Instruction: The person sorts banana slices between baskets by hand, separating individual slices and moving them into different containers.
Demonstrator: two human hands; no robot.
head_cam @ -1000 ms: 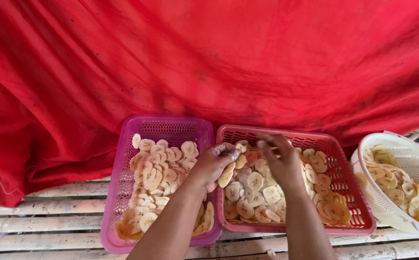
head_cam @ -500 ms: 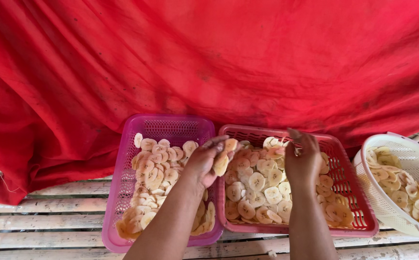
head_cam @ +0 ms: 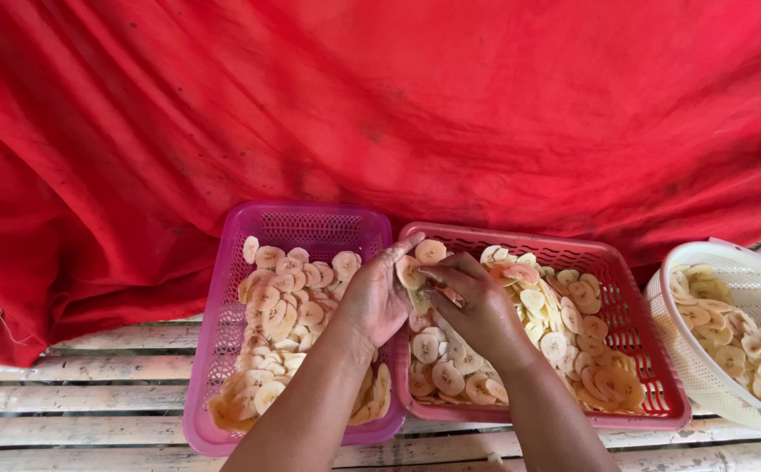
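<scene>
Left hand (head_cam: 373, 301) pinches a pale fruit slice (head_cam: 410, 273); right hand (head_cam: 478, 308), fingers curled, touches it, above the red basket (head_cam: 634, 288) near the worktop's rear edge.

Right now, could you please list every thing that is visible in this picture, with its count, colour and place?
purple basket: one, purple plastic mesh, on the left of the slats, filled with slices
red basket: one, red plastic mesh, middle, beside the purple basket, filled with slices
white basket: one, white, at the right edge, partly cut off, also holding slices
banana slices: many, pale yellow to orange, in all three baskets
red cloth: one, red, draped behind the baskets across the whole background
bamboo slats: several, pale, under the baskets
left hand: one, over the edge between the purple and red baskets, holding a slice
right hand: one, over the red basket, fingers touching the slices at the left hand
</scene>
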